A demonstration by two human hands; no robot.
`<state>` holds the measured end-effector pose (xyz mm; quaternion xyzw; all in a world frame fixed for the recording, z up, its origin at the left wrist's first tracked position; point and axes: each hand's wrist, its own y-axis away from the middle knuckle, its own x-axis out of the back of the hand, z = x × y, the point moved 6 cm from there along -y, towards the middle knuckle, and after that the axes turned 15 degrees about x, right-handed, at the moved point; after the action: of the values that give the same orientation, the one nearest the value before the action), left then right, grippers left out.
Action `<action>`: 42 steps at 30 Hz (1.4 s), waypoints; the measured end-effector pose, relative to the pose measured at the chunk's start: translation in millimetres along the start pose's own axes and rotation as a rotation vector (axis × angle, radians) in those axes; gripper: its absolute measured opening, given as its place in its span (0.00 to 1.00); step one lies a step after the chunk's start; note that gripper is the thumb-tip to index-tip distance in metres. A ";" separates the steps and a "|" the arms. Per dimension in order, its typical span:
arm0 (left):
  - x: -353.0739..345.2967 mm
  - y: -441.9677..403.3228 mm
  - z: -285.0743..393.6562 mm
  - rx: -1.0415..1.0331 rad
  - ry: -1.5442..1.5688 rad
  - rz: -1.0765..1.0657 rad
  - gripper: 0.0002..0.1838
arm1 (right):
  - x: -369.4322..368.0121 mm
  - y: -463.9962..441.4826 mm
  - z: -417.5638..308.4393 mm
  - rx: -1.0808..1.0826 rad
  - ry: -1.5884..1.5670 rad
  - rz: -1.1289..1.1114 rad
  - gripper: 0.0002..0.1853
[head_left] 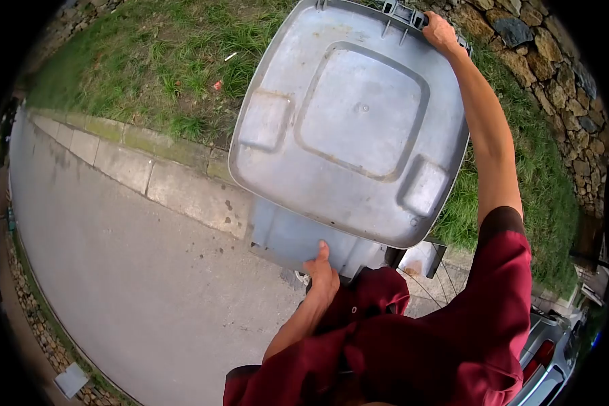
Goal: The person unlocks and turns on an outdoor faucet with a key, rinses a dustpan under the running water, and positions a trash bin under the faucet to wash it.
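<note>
A grey wheelie bin (287, 233) stands in front of me, its large scuffed lid (365, 108) closed and facing up at me. At the far right corner, my right hand (441, 32) is closed around the dark handle bar beside the lid's hinges. My left hand (323, 274) is at the lower edge of the bin's near wall, below the lid. Its thumb lies against the grey plastic, and the other fingers are mostly hidden. My maroon sleeves and clothing cover the bottom of the view.
A dustpan-like metal piece (421, 258) shows right of the bin. A stone kerb (183, 189) separates the paved road (135, 250) from the grass (155, 61). A stone wall (555, 74) rises at right; a parked car (548, 358) is at lower right.
</note>
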<state>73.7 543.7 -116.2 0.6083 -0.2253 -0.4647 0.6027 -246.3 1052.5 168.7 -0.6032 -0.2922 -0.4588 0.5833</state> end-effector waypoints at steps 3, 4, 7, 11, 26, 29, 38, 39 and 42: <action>-0.4 11.3 -8.3 -0.021 0.005 0.052 0.31 | 20.0 4.3 23.5 -0.133 -0.031 -0.088 0.26; -0.6 11.3 -5.6 -0.060 -0.018 0.042 0.32 | 25.6 4.1 26.9 -0.174 -0.063 -0.098 0.26; -8.5 16.9 -7.8 -0.102 -0.038 0.028 0.34 | 59.3 8.8 35.5 -0.198 -0.131 -0.029 0.24; 7.4 3.6 -14.1 -0.153 -0.049 0.061 0.36 | 92.0 7.5 10.8 -0.143 -0.273 0.003 0.23; 18.1 -37.3 -32.9 -0.023 0.023 -0.013 0.41 | 105.7 -10.9 -24.5 -0.043 -0.291 -0.136 0.21; 4.9 -9.8 -11.3 -0.079 0.059 0.102 0.42 | 89.7 -14.2 -15.1 0.012 -0.272 -0.174 0.23; 15.4 -10.2 -19.3 -0.148 -0.148 0.171 0.44 | 22.3 -12.8 17.1 -0.208 -0.118 -0.092 0.22; 21.4 -9.7 -25.9 -0.043 -0.246 0.267 0.45 | 24.1 -7.9 14.3 -0.209 -0.131 -0.081 0.23; 26.4 -13.3 -29.3 0.071 -0.413 0.328 0.49 | 60.3 37.9 -59.9 -0.275 -0.056 0.064 0.25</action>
<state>106.8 539.3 -141.1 0.4769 -0.4552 -0.4669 0.5893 -200.8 977.6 200.1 -0.6991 -0.2229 -0.4587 0.5011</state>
